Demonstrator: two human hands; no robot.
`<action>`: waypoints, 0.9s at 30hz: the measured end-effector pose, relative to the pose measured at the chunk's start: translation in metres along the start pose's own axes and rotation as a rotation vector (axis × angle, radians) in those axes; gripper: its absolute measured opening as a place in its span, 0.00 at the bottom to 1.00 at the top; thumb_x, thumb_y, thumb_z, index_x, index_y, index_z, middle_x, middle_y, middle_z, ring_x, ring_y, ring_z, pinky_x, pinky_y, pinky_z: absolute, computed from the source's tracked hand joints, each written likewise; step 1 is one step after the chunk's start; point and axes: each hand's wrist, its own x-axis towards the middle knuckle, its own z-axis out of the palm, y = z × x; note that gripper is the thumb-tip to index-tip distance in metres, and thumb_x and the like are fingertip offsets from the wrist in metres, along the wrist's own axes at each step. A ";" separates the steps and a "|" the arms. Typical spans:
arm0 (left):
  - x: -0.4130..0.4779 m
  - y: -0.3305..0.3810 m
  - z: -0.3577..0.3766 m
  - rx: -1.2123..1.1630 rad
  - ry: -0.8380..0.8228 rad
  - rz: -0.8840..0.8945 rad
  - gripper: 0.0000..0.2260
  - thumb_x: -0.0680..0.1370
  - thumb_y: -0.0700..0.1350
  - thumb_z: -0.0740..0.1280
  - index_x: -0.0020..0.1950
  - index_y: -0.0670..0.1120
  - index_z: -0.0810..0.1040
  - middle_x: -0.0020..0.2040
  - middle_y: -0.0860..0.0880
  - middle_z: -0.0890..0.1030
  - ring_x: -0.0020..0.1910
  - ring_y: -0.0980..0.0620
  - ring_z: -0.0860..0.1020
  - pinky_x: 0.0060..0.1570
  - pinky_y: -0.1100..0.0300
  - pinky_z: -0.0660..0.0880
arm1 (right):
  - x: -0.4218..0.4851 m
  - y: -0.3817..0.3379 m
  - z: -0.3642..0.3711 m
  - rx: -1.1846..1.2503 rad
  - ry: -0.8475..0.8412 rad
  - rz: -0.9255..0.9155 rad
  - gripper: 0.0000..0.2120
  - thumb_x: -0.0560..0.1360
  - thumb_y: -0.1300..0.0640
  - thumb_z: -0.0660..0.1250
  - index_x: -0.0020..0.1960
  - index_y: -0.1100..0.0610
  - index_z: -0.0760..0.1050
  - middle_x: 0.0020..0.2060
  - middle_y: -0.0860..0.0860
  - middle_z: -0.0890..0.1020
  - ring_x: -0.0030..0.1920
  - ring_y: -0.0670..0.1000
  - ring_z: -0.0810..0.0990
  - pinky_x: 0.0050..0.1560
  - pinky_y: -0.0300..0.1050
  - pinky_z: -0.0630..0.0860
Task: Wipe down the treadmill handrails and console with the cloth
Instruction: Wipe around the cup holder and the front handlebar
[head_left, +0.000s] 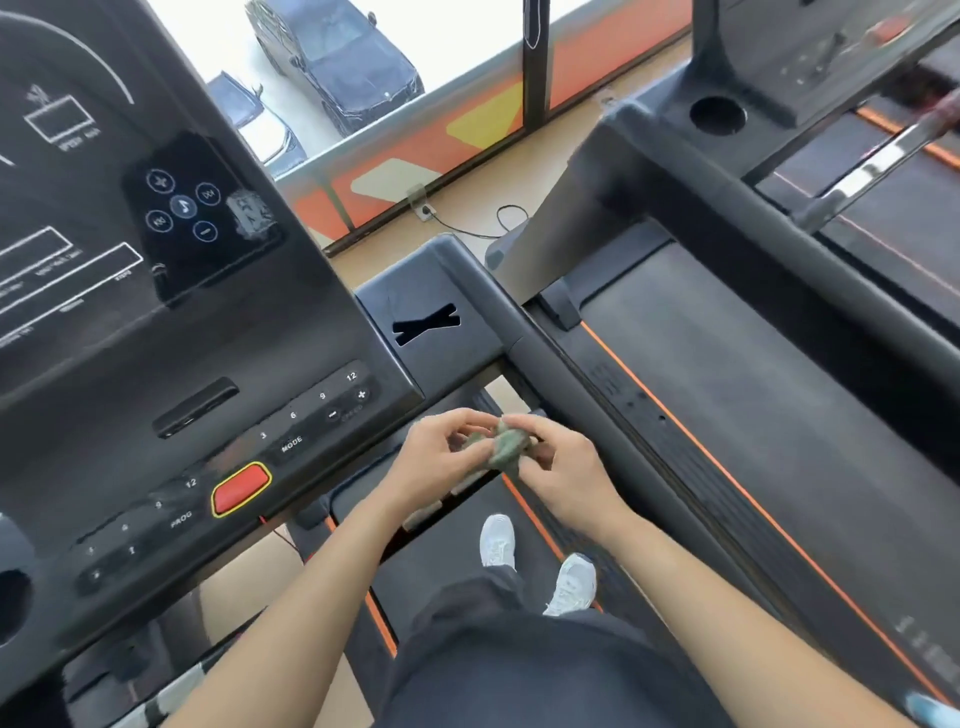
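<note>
A small grey-green cloth (505, 446) is bunched up between both hands, just below the console's right end. My left hand (437, 451) pinches its left side with curled fingers. My right hand (562, 457) grips its right side. The black treadmill console (171, 322) fills the left of the view, with a red stop button (241, 488) and number keys along its lower edge. The right handrail (571, 374) runs down to the right from the console's corner housing (431, 306), close to my right hand. Neither hand touches the console or the rail.
A second treadmill (779, 291) stands right alongside, with a cup holder (718, 115) and a chrome bar (878, 166). A window with parked cars outside lies ahead. My white shoes (540, 561) stand on the belt (457, 561) below.
</note>
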 end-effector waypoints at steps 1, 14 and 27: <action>0.006 0.000 -0.003 -0.001 0.020 0.011 0.09 0.72 0.52 0.72 0.51 0.57 0.86 0.44 0.49 0.86 0.42 0.48 0.83 0.48 0.45 0.81 | 0.004 -0.005 -0.003 -0.013 0.047 0.008 0.23 0.73 0.71 0.64 0.65 0.55 0.78 0.55 0.48 0.84 0.46 0.41 0.84 0.52 0.33 0.76; 0.056 0.004 -0.043 -0.169 0.086 0.079 0.04 0.74 0.41 0.77 0.47 0.47 0.86 0.41 0.53 0.86 0.38 0.57 0.84 0.44 0.60 0.79 | 0.074 -0.041 -0.017 -0.480 0.305 0.112 0.07 0.68 0.55 0.73 0.40 0.47 0.75 0.31 0.44 0.78 0.36 0.47 0.77 0.40 0.49 0.77; 0.132 0.015 -0.086 0.532 0.517 -0.075 0.10 0.81 0.57 0.64 0.57 0.55 0.80 0.50 0.52 0.84 0.52 0.44 0.80 0.47 0.52 0.73 | 0.162 -0.043 -0.008 -0.636 0.242 -0.189 0.26 0.71 0.69 0.68 0.68 0.56 0.75 0.63 0.51 0.73 0.59 0.54 0.77 0.64 0.50 0.75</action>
